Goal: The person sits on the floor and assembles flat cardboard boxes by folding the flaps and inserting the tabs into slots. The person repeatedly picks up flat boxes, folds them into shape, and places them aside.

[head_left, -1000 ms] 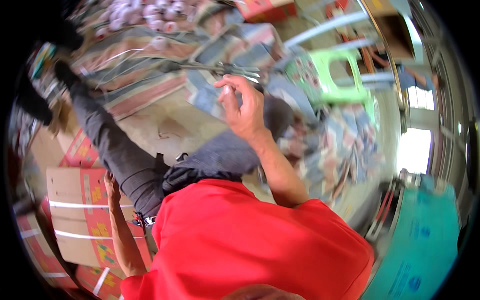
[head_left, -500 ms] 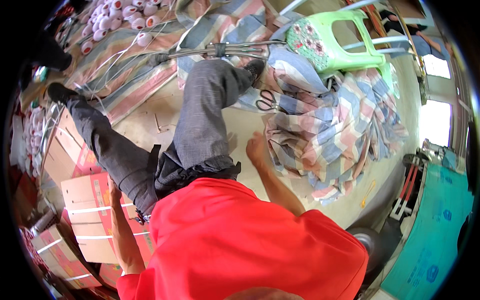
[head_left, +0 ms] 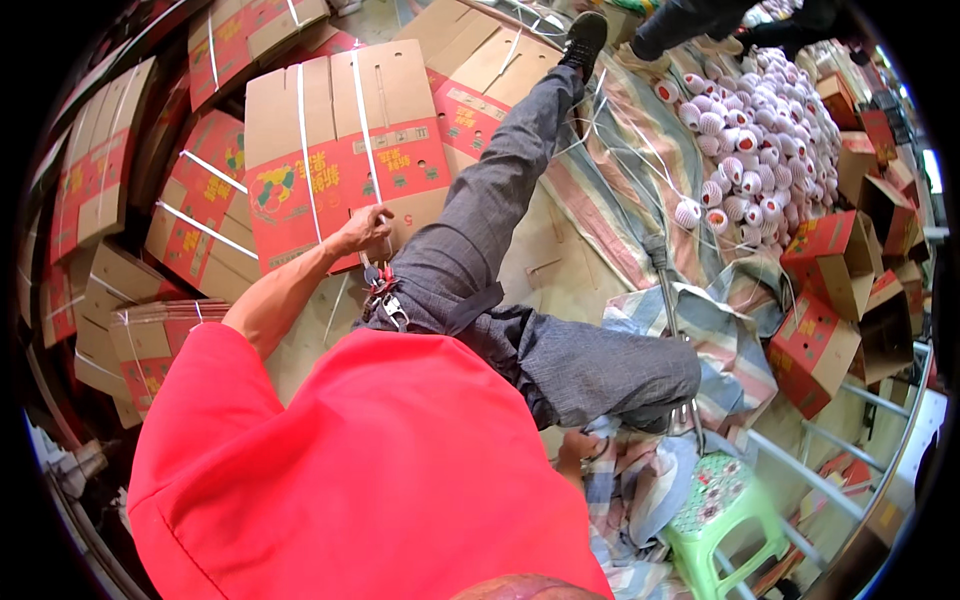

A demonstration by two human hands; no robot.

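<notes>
My left hand (head_left: 364, 230) is at the near edge of a flat bundle of red and brown cardboard boxes (head_left: 405, 90). Its fingers are curled around one of the white straps (head_left: 366, 130) that cross the bundle. Beyond my bent knee, my right hand (head_left: 575, 446) shows only in part, low beside the crumpled striped cloth (head_left: 625, 480). Its fingers are too hidden to read.
More strapped cardboard bundles (head_left: 200, 185) crowd the left. Fruit in white foam nets (head_left: 760, 150) lies heaped at the far right, by open boxes (head_left: 825, 260). A green stool (head_left: 725, 520) and metal ladder (head_left: 810, 475) stand near right. Another person's legs (head_left: 690, 25) are at the back.
My view has swung left, bringing the cardboard bundles to the middle and the stool to the lower right. The scissors on the cloth have gone out of sight. My left hand stays at the bundle.
</notes>
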